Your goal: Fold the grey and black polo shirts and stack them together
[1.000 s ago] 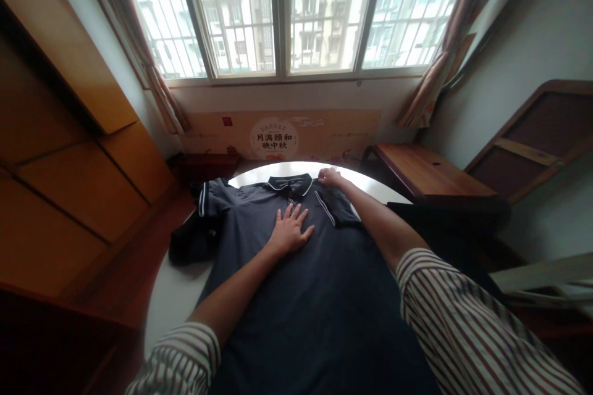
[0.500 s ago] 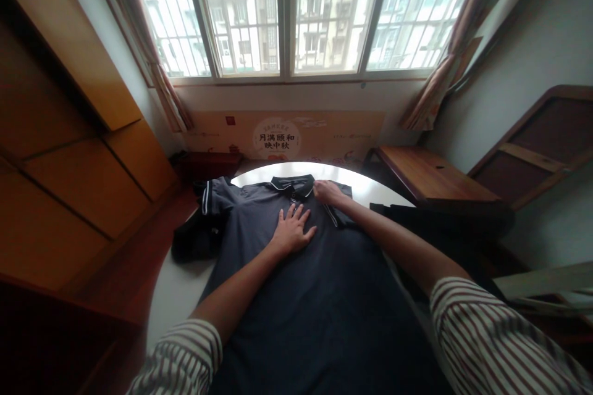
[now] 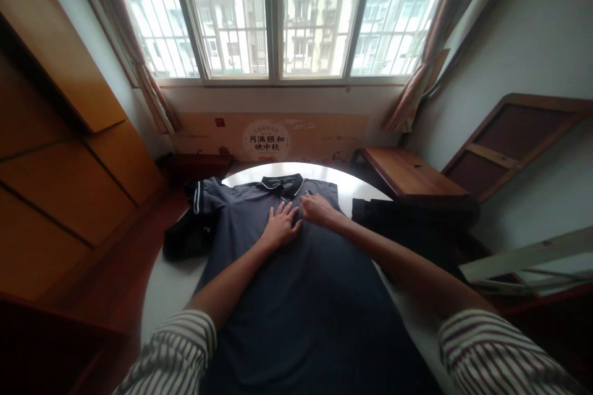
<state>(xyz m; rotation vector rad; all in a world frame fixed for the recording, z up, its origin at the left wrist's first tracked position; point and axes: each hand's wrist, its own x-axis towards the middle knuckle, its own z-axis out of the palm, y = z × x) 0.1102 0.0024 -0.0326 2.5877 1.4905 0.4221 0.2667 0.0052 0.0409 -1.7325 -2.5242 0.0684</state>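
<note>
A dark grey polo shirt lies face up with its black, white-edged collar at the far end. My left hand rests flat on its chest, just below the button placket, fingers spread. To the right of the placket, my right hand is closed in a fist on the shirt's cloth. A bit of white trim shows at its fingertips, and the right sleeve no longer lies spread out beside the shoulder. The left sleeve, with white stripes at its cuff, extends to the left.
Under the shirt is a round white table. Bunched black cloth lies at its left edge, and more dark cloth is at the right. A wooden side table stands at the back right, below the window. Wooden cabinets line the left.
My right hand has moved from beside the collar down toward me, drawing the right sleeve cloth inward over the chest. My left hand stays flat on the shirt. The view has shifted slightly.
</note>
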